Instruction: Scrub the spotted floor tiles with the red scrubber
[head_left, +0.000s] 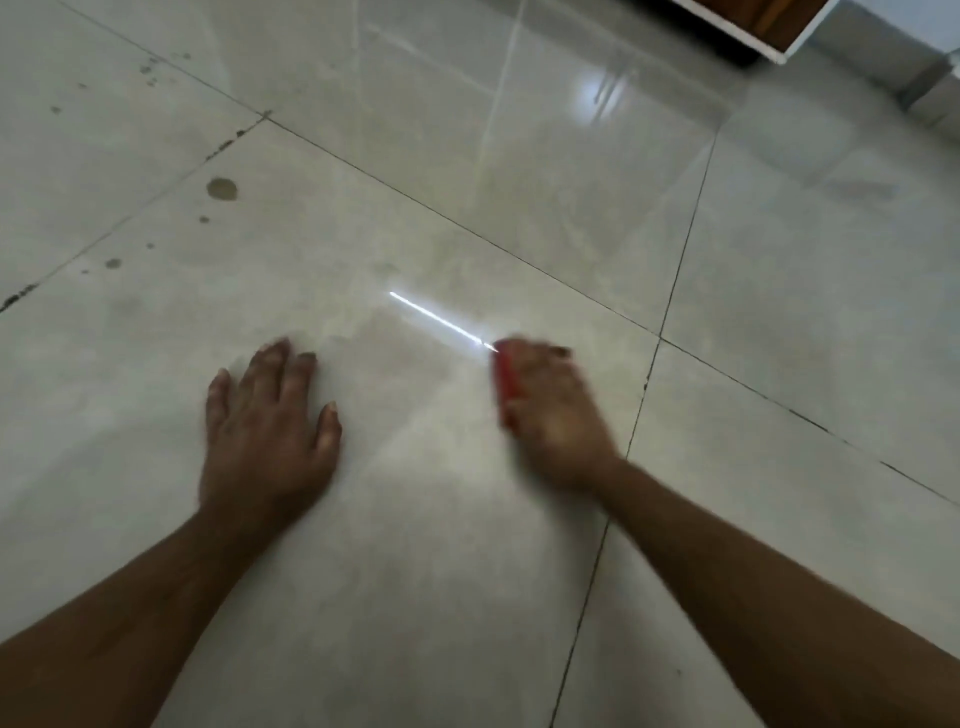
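- The right hand (553, 410) grips the red scrubber (504, 384), fingers curled over its top; it sits on the large glossy pale-grey floor tile (363, 519), close to the dark grout line (636, 415) on that side.
- Only a narrow red strip of the scrubber shows along the inner edge of the hand; its shape and its scrubbing face are hidden under the palm.
- The right hand is blurred, which suggests a stroke is under way, though its direction cannot be read.
- The left hand (267, 426) lies flat on the same tile, fingers straight and slightly spread, holding nothing; it appears to brace the person.
- As a judgement, the task is partly done at most: the patch between the hands looks hazy and smeared, as if worked over, with no dark spots on it.
- The largest brown round spot (222, 188) lies well apart from the scrubber, up at the far left, with smaller dark specks (113, 263) near it.
- More specks (148, 67) dot the neighbouring tile beyond the grout line, so those areas seem left to do.
- A bright white streak (436, 319) of reflected light runs just ahead of the scrubber and washes out the tile there.
- A white-edged piece of furniture (769, 31) is cut off at the top edge.
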